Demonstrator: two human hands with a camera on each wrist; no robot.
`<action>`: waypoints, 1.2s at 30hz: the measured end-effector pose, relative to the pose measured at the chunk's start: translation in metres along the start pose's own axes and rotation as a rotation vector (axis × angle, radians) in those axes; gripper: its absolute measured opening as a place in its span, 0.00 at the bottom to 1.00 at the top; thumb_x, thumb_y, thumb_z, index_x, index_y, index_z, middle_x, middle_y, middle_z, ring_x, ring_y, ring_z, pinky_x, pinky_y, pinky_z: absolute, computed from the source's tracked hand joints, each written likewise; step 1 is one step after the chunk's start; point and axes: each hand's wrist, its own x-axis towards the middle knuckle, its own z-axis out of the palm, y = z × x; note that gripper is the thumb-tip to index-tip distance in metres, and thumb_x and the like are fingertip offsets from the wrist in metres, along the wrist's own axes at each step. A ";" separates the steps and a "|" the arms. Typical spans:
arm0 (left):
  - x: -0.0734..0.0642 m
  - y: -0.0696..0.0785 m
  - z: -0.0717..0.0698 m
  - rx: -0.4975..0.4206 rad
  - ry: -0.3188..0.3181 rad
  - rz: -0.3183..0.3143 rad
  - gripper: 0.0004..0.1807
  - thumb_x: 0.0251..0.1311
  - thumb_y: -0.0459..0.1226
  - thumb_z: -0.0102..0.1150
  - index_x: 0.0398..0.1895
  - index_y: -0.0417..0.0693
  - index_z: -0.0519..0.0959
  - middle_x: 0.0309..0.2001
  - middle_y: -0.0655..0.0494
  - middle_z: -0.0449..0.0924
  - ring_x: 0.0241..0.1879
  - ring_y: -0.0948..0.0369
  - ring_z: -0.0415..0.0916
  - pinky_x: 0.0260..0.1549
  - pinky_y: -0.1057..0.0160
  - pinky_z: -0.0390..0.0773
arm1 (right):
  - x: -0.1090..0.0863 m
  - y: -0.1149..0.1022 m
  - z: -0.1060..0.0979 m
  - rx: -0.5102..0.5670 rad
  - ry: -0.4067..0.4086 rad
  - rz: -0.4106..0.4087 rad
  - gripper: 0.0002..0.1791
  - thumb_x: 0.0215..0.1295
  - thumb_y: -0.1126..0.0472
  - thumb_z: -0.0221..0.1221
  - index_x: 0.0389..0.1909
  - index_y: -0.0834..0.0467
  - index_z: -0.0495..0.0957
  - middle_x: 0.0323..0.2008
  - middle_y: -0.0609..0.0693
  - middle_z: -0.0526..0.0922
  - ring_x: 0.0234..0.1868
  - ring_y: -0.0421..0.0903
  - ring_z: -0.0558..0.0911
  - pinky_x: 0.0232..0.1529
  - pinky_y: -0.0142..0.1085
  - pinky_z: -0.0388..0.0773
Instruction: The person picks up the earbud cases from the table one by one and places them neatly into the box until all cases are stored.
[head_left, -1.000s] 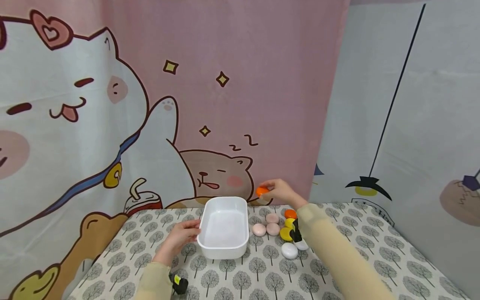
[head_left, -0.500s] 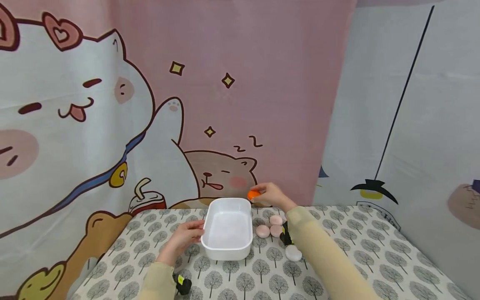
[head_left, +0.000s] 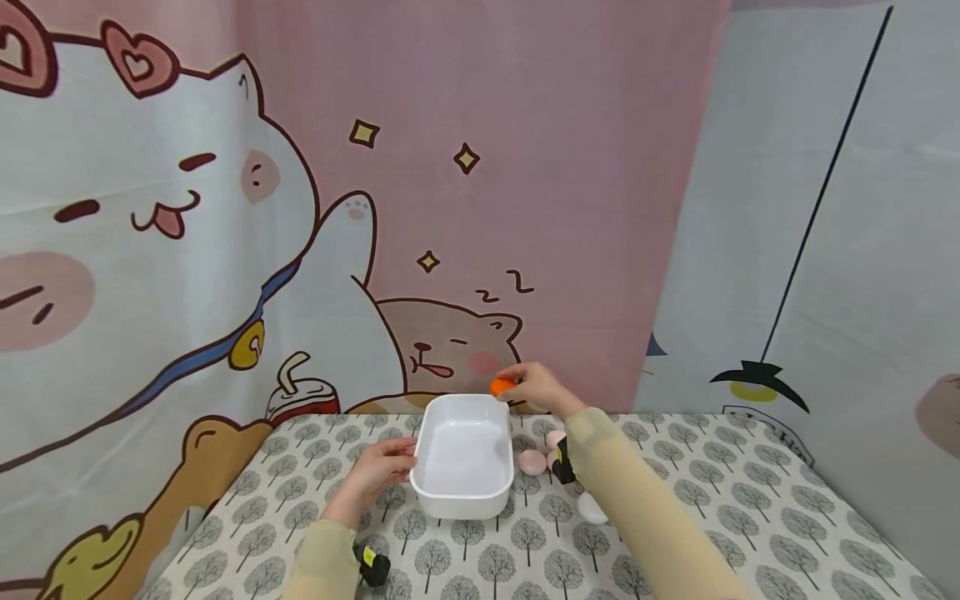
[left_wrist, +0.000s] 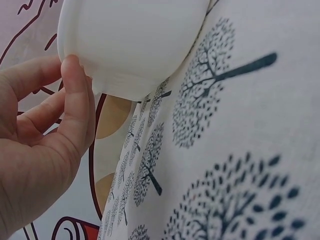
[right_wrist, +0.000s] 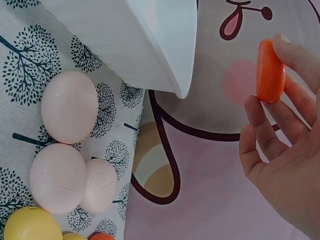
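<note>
A white rectangular tub stands on the tree-print cloth, open side up. At its left rim my left hand pinches the edge with bent fingers; in the left wrist view the fingertips lie against the outer wall. Over the tub's far right corner, my right hand holds an orange rounded disc. The right wrist view shows this disc edge-on between thumb and fingers, apart from the tub. Several pale pink discs lie right of the tub.
Nearer me lies a white disc, partly behind the right sleeve. In the right wrist view a yellow disc and another orange disc show at the bottom edge. A printed curtain hangs behind the table.
My right hand has carried the orange disc left, from above the pink discs to the tub's far right corner. The left hand stays at the tub. The head view has turned slightly left.
</note>
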 end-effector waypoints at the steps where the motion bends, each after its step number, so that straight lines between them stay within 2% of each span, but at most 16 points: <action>1: 0.000 0.000 0.000 0.001 0.000 0.001 0.26 0.59 0.28 0.62 0.62 0.31 0.71 0.46 0.44 0.77 0.34 0.58 0.77 0.35 0.61 0.80 | 0.001 0.001 0.000 0.008 -0.005 0.003 0.27 0.54 0.65 0.69 0.58 0.62 0.78 0.48 0.56 0.79 0.42 0.49 0.80 0.39 0.39 0.82; 5: -0.001 0.000 0.001 -0.001 -0.003 0.002 0.27 0.59 0.28 0.62 0.62 0.32 0.71 0.47 0.43 0.77 0.34 0.57 0.77 0.36 0.61 0.80 | 0.006 0.003 0.000 -0.014 -0.009 -0.002 0.26 0.55 0.65 0.69 0.58 0.62 0.78 0.48 0.55 0.80 0.42 0.48 0.81 0.40 0.39 0.82; 13: 0.001 0.000 0.003 -0.016 -0.065 0.015 0.28 0.60 0.28 0.61 0.63 0.30 0.69 0.46 0.41 0.76 0.34 0.57 0.76 0.35 0.61 0.80 | 0.011 0.003 0.010 -0.067 -0.002 -0.026 0.26 0.54 0.63 0.70 0.56 0.62 0.79 0.48 0.54 0.82 0.46 0.48 0.79 0.47 0.41 0.80; 21: 0.001 0.000 0.003 -0.004 -0.044 -0.001 0.27 0.59 0.29 0.62 0.63 0.32 0.70 0.45 0.44 0.76 0.34 0.57 0.76 0.36 0.61 0.81 | 0.020 0.001 0.023 -0.061 -0.008 -0.048 0.27 0.53 0.61 0.70 0.56 0.62 0.79 0.49 0.53 0.82 0.49 0.50 0.78 0.50 0.41 0.77; 36: -0.002 0.003 0.005 -0.007 -0.057 0.000 0.27 0.59 0.29 0.62 0.63 0.31 0.70 0.43 0.44 0.75 0.33 0.58 0.76 0.35 0.60 0.81 | 0.032 -0.003 0.043 -0.041 -0.003 -0.047 0.24 0.53 0.60 0.70 0.53 0.60 0.81 0.48 0.52 0.83 0.49 0.49 0.78 0.54 0.44 0.75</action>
